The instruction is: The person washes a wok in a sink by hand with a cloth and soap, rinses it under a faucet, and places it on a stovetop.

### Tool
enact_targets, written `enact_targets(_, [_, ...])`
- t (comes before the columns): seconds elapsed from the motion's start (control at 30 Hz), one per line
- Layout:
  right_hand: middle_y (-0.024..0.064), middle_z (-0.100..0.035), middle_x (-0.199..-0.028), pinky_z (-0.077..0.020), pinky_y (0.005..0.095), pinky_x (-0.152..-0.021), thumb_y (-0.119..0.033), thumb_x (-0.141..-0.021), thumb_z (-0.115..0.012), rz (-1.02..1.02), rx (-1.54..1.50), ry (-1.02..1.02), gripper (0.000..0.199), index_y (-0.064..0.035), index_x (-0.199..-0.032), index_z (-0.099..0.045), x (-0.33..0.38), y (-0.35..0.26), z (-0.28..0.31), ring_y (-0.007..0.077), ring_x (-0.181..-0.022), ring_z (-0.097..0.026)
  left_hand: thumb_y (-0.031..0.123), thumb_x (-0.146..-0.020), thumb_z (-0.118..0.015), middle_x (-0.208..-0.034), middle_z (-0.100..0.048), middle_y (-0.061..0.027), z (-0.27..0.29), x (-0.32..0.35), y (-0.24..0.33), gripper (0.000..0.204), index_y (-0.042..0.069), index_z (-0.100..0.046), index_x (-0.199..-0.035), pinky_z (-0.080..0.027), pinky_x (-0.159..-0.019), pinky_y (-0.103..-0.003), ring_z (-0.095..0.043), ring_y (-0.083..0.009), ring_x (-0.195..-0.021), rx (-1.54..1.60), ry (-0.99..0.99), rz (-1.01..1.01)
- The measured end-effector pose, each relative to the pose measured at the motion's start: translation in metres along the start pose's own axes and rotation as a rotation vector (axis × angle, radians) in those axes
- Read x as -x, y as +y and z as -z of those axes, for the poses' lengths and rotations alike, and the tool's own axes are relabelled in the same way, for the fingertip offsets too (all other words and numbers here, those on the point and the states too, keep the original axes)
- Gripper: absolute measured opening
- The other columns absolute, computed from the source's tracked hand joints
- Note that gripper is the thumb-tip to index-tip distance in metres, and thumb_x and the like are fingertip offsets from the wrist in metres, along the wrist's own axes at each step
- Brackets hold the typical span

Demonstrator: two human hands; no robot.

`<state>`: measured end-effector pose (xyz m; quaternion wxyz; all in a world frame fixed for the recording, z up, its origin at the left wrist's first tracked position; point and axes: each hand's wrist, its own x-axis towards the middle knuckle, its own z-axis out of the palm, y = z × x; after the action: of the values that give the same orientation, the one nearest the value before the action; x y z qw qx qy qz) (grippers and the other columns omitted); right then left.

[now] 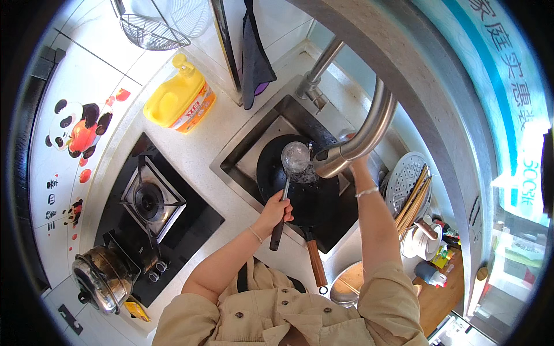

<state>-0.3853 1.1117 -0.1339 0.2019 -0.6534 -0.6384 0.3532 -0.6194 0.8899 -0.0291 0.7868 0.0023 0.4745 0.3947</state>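
My left hand [274,213] is closed round the dark handle of a metal ladle [296,155]. The ladle's round bowl, which looks filled with clear water, is over a black wok [271,167] in the sink [239,155]. Beside the bowl, bubbly water shows in the wok, whose wooden handle [315,262] points towards me over the sink's near edge. My right hand [359,164] is at the steel faucet [369,130], mostly behind its curved spout. Its fingers are largely hidden, so I cannot tell what they grip.
Left of the sink are a gas stove [149,202], a lidded metal pot [103,279] and a yellow detergent bottle [182,102]. To the right lie a perforated metal strainer [401,176], chopsticks [413,199] and stacked white bowls [424,241]. A pan [346,297] stands near my right elbow.
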Motion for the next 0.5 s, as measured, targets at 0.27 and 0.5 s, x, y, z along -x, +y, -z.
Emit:
enact_targets(0.27, [0.0145,-0.054,-0.091,-0.0437,0.038,-0.077,-0.001,-0.073,-0.055,0.422,0.043,0.048,0.019,-0.0031,-0.092,-0.052,0.095,-0.035,-0.091,0.0313,-0.086,-0.055,0.003,-0.089,-0.036,-0.061,-0.041,-0.0005,-0.028,0.006,-0.011,0.033,0.008,-0.039,-0.122,-0.042,-0.052,-0.027,-0.038,-0.0092,-0.043,-0.07,-0.057,0.05])
enact_targets(0.5, [0.0166,-0.058,-0.097,-0.0416,0.0429,-0.082,-0.002,-0.073,-0.056,0.456,0.125,0.126,0.029,-0.0047,-0.102,-0.054,0.092,-0.05,-0.076,0.0345,-0.091,-0.055,-0.002,-0.085,-0.035,-0.058,-0.039,-0.0013,-0.027,0.018,-0.012,0.046,0.009,-0.033,-0.13,-0.038,-0.043,-0.025,-0.037,-0.0097,-0.04,-0.031,-0.035,-0.015])
